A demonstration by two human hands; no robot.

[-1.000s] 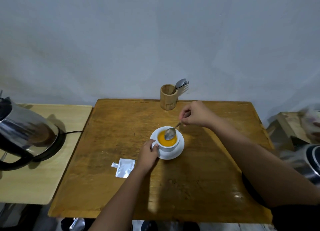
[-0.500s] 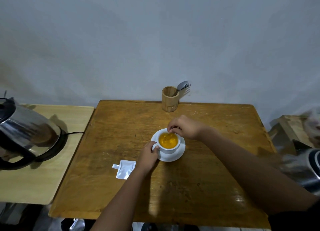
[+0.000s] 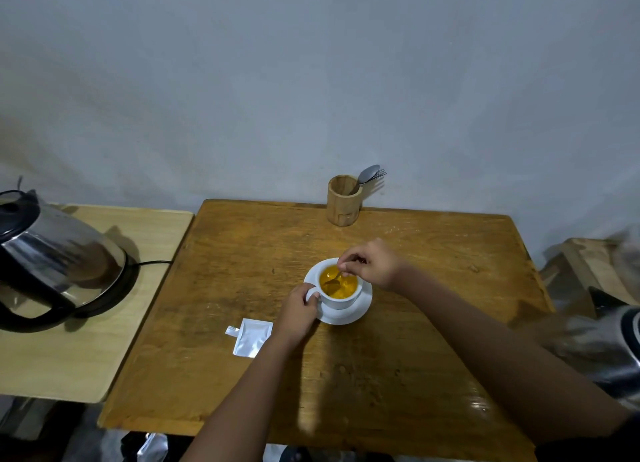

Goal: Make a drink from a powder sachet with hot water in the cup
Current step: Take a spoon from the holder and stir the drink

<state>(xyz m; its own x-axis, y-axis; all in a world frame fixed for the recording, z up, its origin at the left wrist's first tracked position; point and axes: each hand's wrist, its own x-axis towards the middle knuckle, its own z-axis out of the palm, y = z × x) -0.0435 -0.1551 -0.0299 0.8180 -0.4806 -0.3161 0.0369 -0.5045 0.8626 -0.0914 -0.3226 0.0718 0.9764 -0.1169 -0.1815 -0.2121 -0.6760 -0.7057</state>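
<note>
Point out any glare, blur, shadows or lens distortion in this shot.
Head view: glare patch on the wooden table near its right front corner; motion blur smears the objects at the right edge; the kettle bulges from wide-angle distortion; the utensil holder casts a soft shadow on the wall; cup stays sharp.

White ceramic cup [image 3: 341,300]: upright on white round saucer [image 3: 349,314], just right of frame centre, filled with opaque orange-yellow drink [image 3: 337,283]. Handle points toward frame left. Small metal spoon [image 3: 334,281]: bowl sunk in drink, handle rising toward upper right. Torn-open silver foil sachet [image 3: 251,337]: flat on brown wooden table [image 3: 398,357], lower left of cup, well apart from saucer, torn-off corner tab at its upper left.
</note>
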